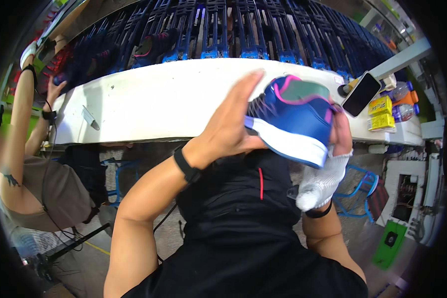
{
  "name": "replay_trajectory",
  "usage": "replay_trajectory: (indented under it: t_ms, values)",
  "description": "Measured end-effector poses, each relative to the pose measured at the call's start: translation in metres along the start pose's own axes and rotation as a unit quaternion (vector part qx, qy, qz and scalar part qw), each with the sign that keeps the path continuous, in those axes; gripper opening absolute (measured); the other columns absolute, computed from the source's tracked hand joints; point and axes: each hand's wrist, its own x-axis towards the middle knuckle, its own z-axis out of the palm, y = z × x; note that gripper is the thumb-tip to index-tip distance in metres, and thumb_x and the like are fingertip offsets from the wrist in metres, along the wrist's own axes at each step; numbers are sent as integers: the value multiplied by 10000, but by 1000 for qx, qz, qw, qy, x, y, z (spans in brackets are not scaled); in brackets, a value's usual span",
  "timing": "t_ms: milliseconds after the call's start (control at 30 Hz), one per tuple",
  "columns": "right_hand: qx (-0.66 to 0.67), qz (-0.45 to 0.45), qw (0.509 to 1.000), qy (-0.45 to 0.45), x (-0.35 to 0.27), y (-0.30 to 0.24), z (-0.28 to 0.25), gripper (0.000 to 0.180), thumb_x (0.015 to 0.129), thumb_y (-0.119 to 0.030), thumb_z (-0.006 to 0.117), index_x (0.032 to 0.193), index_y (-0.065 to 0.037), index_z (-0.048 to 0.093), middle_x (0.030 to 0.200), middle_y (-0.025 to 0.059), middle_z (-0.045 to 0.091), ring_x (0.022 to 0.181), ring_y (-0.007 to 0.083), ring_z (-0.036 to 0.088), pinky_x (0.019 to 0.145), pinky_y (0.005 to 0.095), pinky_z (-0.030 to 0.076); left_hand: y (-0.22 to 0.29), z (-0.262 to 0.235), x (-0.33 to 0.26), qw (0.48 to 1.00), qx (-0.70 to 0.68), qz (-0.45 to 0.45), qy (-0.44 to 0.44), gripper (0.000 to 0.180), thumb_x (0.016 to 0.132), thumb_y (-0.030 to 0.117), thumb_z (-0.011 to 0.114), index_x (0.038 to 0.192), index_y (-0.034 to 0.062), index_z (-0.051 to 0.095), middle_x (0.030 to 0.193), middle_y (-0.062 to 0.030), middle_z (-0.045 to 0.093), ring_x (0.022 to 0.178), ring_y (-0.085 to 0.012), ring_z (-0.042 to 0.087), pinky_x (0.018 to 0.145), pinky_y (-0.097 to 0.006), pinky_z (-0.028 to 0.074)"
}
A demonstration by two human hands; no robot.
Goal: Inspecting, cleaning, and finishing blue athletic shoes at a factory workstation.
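Note:
A blue sneaker [300, 121] with pink trim, a green inside and a white sole is held tilted above the table's near edge, its toe to the left. My left hand [228, 119] is at the toe end, fingers stretched upward beside the laces and thumb along the sole; the toe is hidden by it. Around the heel, my right hand [340, 134] grips from the right side. It wears a white knit glove that leaves the fingers bare. Black bands circle both my wrists.
A white table [159, 102] runs across, with a blade-like tool [90, 118] on it. At right are a phone [361, 94], yellow boxes [381, 113] and bottles [405, 102]. Beyond runs a blue rack conveyor [213, 35] bearing dark shoes [154, 47]. A co-worker [44, 188] works at left.

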Motion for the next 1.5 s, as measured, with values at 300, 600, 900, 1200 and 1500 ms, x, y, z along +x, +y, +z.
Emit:
replay_trajectory:
  t_ms: [300,600,900,1200,1500]
  values:
    - [-8,75,997,-23,-7,47,-22,1385,775,-597,990,1726,57,225,1618,223,509,1446,305,585,1201,428,489,21,-44,15,975,211,-29,-64,1071,632,276,1014,1584,76,566,1262,-171,713,1104,-368,713,976,-454,578]
    - [-18,57,991,-122,10,84,19,1401,695,-474,1057,1737,-23,236,1529,214,564,1357,307,644,1155,437,539,26,-59,-1,959,258,-58,-103,1141,599,369,1017,1637,271,553,1493,-178,611,1179,-417,681,1024,-496,555]
    - [-551,-28,817,-170,46,163,-64,494,1087,-286,664,1520,-55,615,1458,233,690,1387,428,620,1158,485,488,26,-22,10,918,357,-77,-157,1067,611,438,1010,1585,324,589,1564,-238,564,1339,-395,626,1110,-493,501]
    - [141,28,979,145,40,94,-30,341,1163,-136,524,1490,-51,476,954,80,667,802,187,641,779,367,576,33,-23,6,919,349,-89,-158,1144,530,425,1027,1589,338,603,1636,-225,512,1400,-410,591,1169,-500,481]
    - [491,121,859,79,58,80,-12,400,1205,-481,442,1102,-133,609,848,23,554,731,167,513,728,368,450,36,-24,5,921,343,-83,-168,1093,559,467,1010,1561,279,616,1658,-193,499,1430,-379,557,1166,-489,460]
